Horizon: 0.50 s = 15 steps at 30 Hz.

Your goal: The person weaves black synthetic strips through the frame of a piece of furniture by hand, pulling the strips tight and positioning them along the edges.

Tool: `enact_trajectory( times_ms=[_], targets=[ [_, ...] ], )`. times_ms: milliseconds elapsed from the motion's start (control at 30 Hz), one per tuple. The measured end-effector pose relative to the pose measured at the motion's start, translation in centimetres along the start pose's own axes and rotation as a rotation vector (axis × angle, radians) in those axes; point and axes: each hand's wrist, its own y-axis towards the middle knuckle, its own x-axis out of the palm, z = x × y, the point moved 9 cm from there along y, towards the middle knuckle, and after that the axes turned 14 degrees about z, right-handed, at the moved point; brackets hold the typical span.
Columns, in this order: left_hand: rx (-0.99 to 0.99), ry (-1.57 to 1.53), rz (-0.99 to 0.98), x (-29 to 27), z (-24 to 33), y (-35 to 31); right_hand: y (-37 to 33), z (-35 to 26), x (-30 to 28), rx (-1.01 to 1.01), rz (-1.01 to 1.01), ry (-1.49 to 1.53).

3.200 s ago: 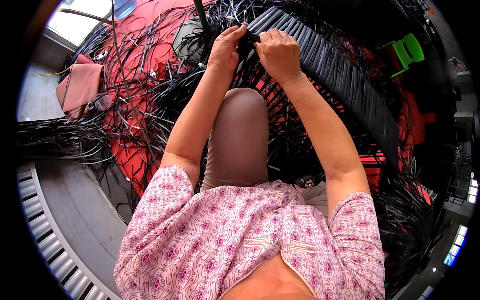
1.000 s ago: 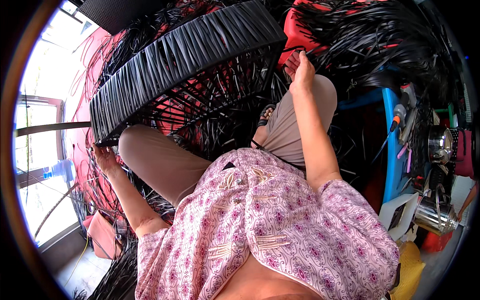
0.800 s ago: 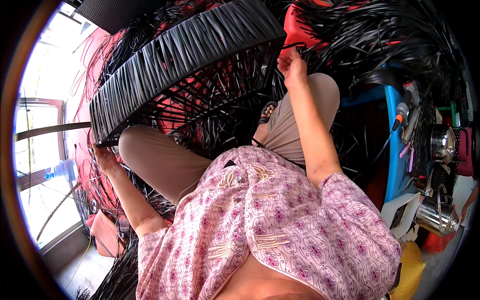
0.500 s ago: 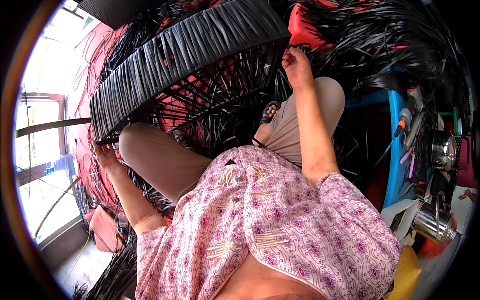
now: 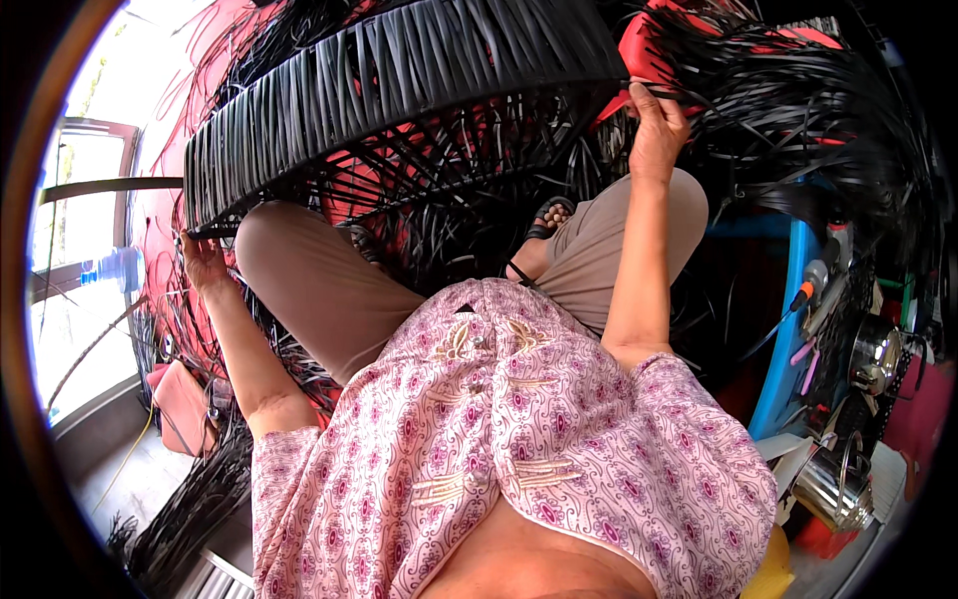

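A large frame wrapped in black flat strips (image 5: 399,75) stretches across in front of my knees, its wrapped side facing up and its open underside criss-crossed with strips. My left hand (image 5: 205,264) grips the frame's lower left corner between thumb and fingers. At the opposite end my right hand (image 5: 659,132) is closed, thumb and fingers pinched at the right corner. Whether a loose strip is also caught in those right fingertips is too small to tell. The frame leans close above my left knee (image 5: 284,250).
Heaps of loose black strips (image 5: 798,110) lie at the far right, over something red (image 5: 647,50). To the right stand a blue plastic edge (image 5: 788,329), a tool with an orange collar (image 5: 806,290) and shiny metal pots (image 5: 838,487). A pink bag (image 5: 183,409) sits at lower left.
My right hand has shifted right and the dark strip seen at its fingertips no longer shows clearly. The frame's right end sits further right in view. My left hand stays at its corner.
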Motion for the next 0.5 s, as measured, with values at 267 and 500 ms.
enact_trajectory(
  times_ms=[267,500],
  targets=[
    [0.082,0.073,-0.087,2.0,0.7,-1.4,1.5,2.6,0.9,0.149,0.030,0.116],
    [0.071,0.002,0.074,1.3,0.4,-3.2,0.2,-1.2,0.7,-0.017,0.021,0.003]
  ],
)
